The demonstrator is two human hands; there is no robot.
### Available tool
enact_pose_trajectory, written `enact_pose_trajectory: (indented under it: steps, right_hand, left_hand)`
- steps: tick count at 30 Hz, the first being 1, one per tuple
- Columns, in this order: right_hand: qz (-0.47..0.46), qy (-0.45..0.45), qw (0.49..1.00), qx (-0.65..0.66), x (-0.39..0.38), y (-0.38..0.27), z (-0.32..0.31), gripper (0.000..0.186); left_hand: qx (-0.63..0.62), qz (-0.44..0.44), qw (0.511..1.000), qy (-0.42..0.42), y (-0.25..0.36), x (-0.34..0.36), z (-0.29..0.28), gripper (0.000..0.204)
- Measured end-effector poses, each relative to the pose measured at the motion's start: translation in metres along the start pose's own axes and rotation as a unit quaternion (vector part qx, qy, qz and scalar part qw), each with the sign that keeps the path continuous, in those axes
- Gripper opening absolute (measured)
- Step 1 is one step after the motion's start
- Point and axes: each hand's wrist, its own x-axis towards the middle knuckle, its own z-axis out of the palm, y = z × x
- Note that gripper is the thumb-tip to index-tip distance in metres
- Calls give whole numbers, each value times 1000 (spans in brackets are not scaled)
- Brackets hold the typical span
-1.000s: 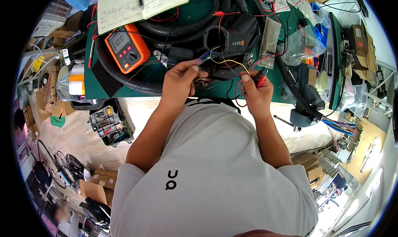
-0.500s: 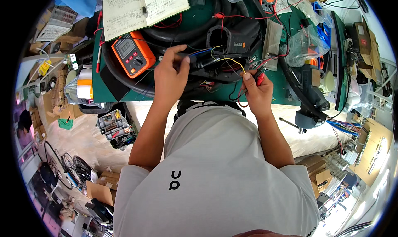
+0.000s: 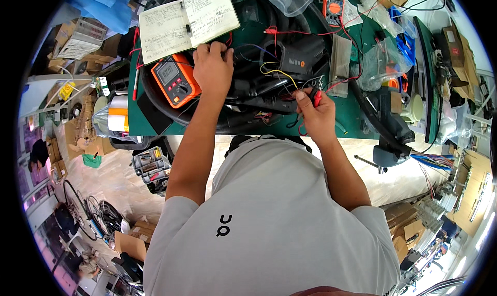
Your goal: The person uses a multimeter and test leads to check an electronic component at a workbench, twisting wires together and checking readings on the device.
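Observation:
My right hand is closed at the bench's front, pinching the end of a thin yellow wire between thumb and finger. A red test clip sticks up from the same grip. My left hand reaches farther out, its fingers curled down at the lower edge of an open notebook; the fingertips and anything in them are hidden. Left of that hand lies an orange meter with a lit display. Between the hands are a black plastic housing and thick black cables.
A green mat covers the bench. At the back stands a second, red-framed meter with red and black leads. Clear plastic bags and a black connector on a thick cable crowd the right. A parts box sits below left.
My left hand has left the blue and yellow wires by the black cable and moved up to the notebook's edge. My right hand keeps its grip. The whole view has shifted slightly.

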Motion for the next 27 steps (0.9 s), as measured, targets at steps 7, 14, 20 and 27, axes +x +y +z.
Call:
enact_pose_trajectory:
  steps: [7,14,20,27]
  right_hand:
    - [-17,-7,1000,1,6,0,2,15]
    - [-20,-34,999,18,10,-9,1,14]
    - [-77,-46,993,-78,25,-19,-3,16]
    - [-152,-104,964,-189,55,-11,-10,22]
  left_hand:
    - [-303,-305,868,-248,8,-32,-2,24]
    - [-630,-420,633,-163,31,-18,13,21]
    - [-555,-214,756,-273,51,-6,-7,21]
    - [-568,-195,736,-312,63,4,0,20]
